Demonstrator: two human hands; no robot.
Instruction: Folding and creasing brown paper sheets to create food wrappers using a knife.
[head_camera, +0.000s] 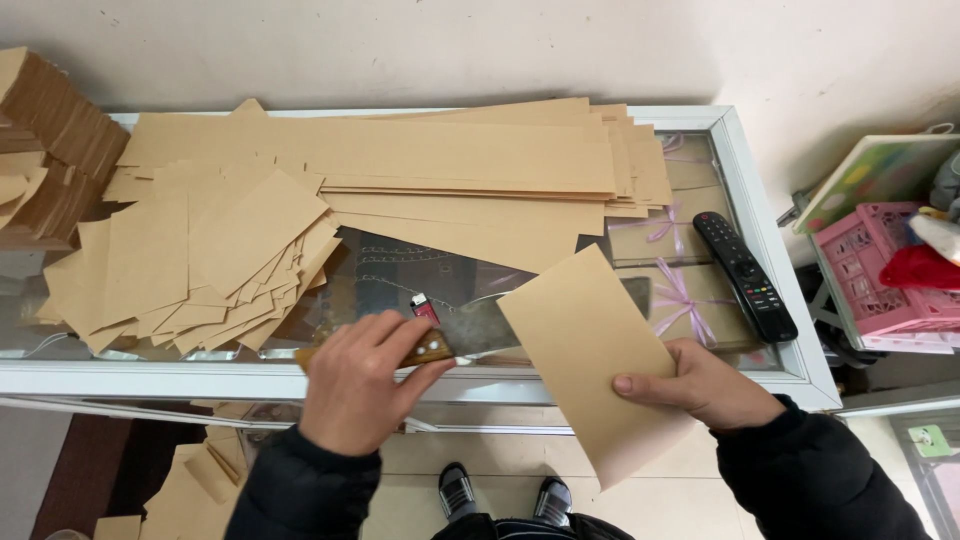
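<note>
Glass-topped display counter (780, 372) with a white frame is what we're working over, pushed up against a pale wall, and we'll use the cleaver (500, 328) as the landmark since everything hangs off it. Only one view, the head camera looking straight down. Our left hand (358, 385) is clamped round the cleaver's wooden handle, fingers curled tight together, with the wide blade lying flat on the glass and running rightwards. Our right hand (700, 385) pinches a folded kraft-paper sheet (590, 360) along its right edge, thumb on top, the other fingers underneath where we can't see them. That sheet lies slanted over the far end of the blade and hangs off the counter's near edge. Just behind the handle sits a small red lighter (424, 306). Left of the cleaver there's a fanned heap of cut paper pieces (200, 260), behind it long paper strips (460, 160), and well off to the right a black remote (745, 275). What worries us: the blade's tip is hidden under the sheet, so we can't tell how close the edge is to our right thumb, and a slip could nick it. Blade dragging on glass could also scratch or chip it. And the overhanging sheet could sag and tear crooked, or slide off to the floor by our shoes (500, 495).
</note>
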